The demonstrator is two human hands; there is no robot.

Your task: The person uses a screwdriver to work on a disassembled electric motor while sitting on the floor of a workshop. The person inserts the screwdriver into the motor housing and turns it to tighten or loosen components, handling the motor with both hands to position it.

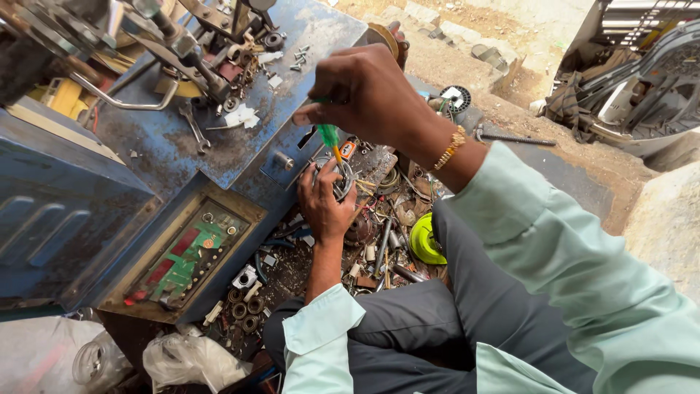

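Right hand (368, 95) pinches green screwdriver (329, 136). Left hand (324, 201) grips round metal part (341, 179), maybe bearing. Tip could slip, poke fingers (328, 173).

Clear plastic bags (191, 359) bottom left, beside a clear jar (98, 361); no labels, signs or screens seen.

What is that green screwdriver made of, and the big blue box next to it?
The screwdriver in the right hand looks to have a see-through green plastic handle, glossy, with an orange bit below. The blue box seems to be painted metal: the paint is worn and scratched, with dull grey and rusty patches showing.
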